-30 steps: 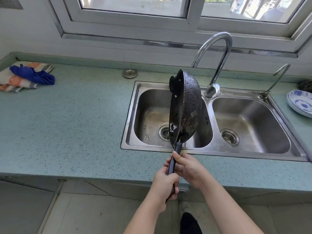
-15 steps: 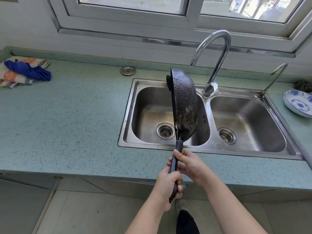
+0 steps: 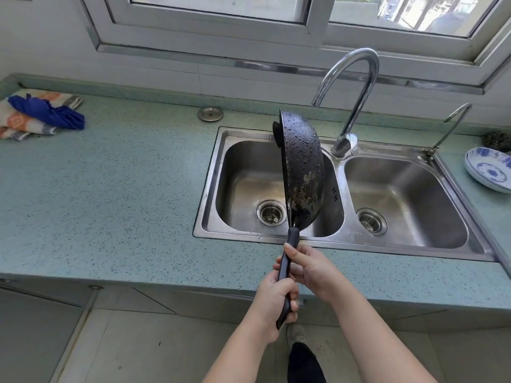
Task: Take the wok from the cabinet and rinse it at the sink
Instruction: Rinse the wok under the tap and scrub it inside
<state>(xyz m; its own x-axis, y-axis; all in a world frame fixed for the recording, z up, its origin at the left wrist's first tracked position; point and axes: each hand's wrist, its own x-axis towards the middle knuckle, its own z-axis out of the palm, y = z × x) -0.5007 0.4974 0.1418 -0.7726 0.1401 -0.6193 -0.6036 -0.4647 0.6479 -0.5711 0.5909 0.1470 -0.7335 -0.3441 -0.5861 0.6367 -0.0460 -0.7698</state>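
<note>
Two grips on handle (image 3: 293, 236): left hand (image 3: 276, 297) curled low, right hand (image 3: 312, 272) curled above | wok (image 3: 302, 172) on edge over sink (image 3: 240, 167), wet-beaded | keep it tilted above the drain so runoff falls inside.

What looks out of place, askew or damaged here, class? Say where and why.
The black round-bottomed metal wok, held on edge over the left stainless-steel sink basin by left hand and right hand, shows patchy, worn brownish blotches low on its wet underside.

Inside of wok (image 3: 302, 172) unseen; plate (image 3: 489, 170) and cloth (image 3: 17, 122) clipped at the edges.
</note>
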